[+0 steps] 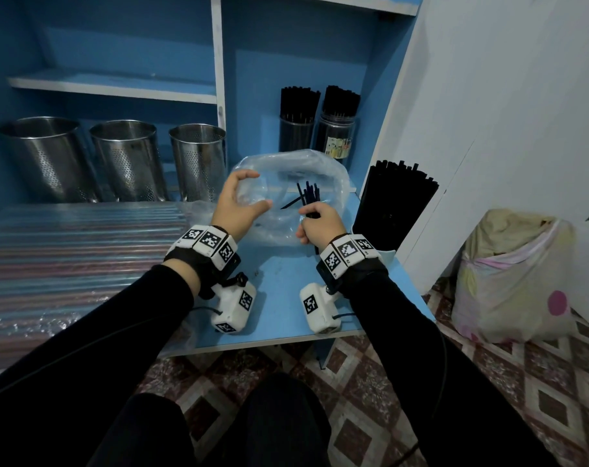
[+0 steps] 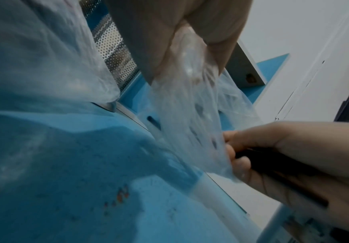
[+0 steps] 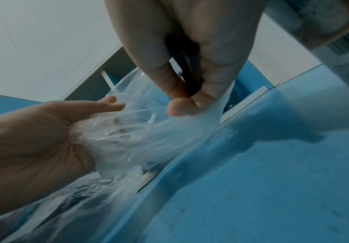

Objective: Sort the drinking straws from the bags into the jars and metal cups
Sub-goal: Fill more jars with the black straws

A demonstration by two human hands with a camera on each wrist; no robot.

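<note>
Drawing the last black straws out of a clear bag

The left hand [image 1: 234, 205] is pinching the clear plastic bag [image 1: 316, 170] taut so the right hand [image 1: 320, 224], fingers curling around a few black straws [image 1: 308, 193], can be pulling them free

The head camera looks forward and down over the counter [image 1: 279, 284], while both wrist cameras view the shared clear bag [image 2: 192, 118] closely from below.

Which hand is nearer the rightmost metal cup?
Left. The left hand, holding the clear bag, is just in front of the rightmost metal cup; the right hand, gripping black straws, sits farther right.
</note>
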